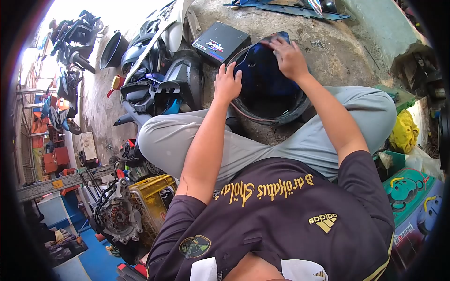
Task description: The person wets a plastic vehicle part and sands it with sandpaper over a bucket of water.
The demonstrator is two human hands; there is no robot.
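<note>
A round black basin (262, 121) stands on the floor between my crossed legs. Inside it, reaching up past the far rim, is a glossy dark blue panel (262, 61), apparently a motorcycle body part. My left hand (228, 83) is at the panel's left edge, fingers spread and thumb apart; whether it touches the panel I cannot tell. Over the panel's upper right part lies my right hand (288, 58), open with its fingers stretched out and slightly blurred. How much water the basin holds is unclear, as its inside is dark.
Beyond the basin sits a black box (221, 43). Dark motorcycle fairings (164, 84) are piled to the left, near a black tub (114, 50). An engine part (119, 213) and yellow crate (152, 194) are at lower left. At right lie a yellow bag (404, 131) and green case (405, 189).
</note>
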